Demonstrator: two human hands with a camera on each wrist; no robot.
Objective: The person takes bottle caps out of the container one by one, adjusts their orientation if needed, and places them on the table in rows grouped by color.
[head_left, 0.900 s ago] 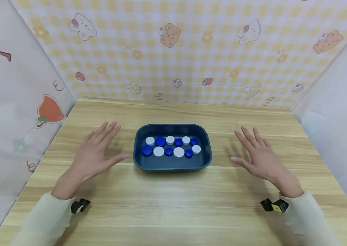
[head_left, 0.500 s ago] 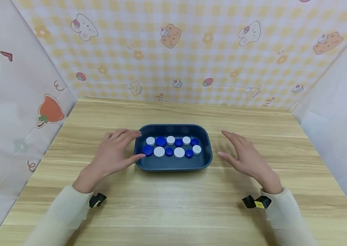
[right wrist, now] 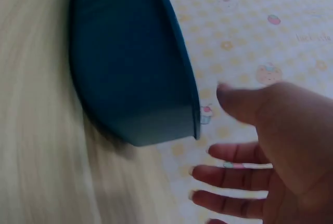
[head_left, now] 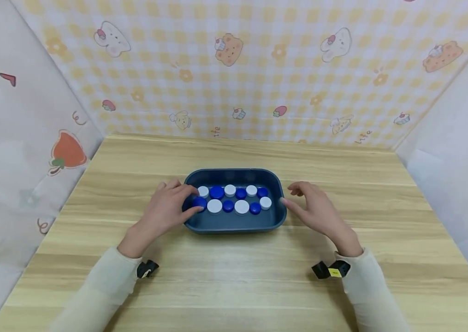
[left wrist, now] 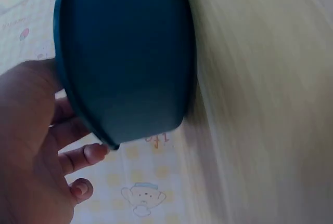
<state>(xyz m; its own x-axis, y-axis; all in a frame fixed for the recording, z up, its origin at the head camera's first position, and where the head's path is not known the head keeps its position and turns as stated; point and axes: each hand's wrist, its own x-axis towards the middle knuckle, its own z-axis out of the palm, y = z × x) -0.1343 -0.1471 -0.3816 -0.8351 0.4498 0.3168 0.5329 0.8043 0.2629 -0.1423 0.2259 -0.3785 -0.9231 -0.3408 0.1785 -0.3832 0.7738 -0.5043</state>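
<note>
A dark blue oblong tray (head_left: 234, 224) stands on the table, with round blue and white caps laid in two rows inside it. My left hand (head_left: 163, 210) reaches over the tray's left end. Its thumb and index finger are spread around a large blue cap (head_left: 199, 203), which sits at the left of the near row. At the right end, my right hand (head_left: 320, 210) has its thumb tip close to the rim and its fingers loosely bent, holding nothing. In the left wrist view the tray wall (left wrist: 125, 68) hides the left fingertips and the caps.
The wooden table (head_left: 234, 276) extends around the tray on every side. A yellow-checked printed sheet (head_left: 258, 83) rises behind it, with pale sheets at left and right. Black wrist cameras are strapped to both sleeves.
Both hands have moved inward from the sides towards the tray. My left thumb and index finger have come over the left end and drawn nearer each other. The caps have stayed in place.
</note>
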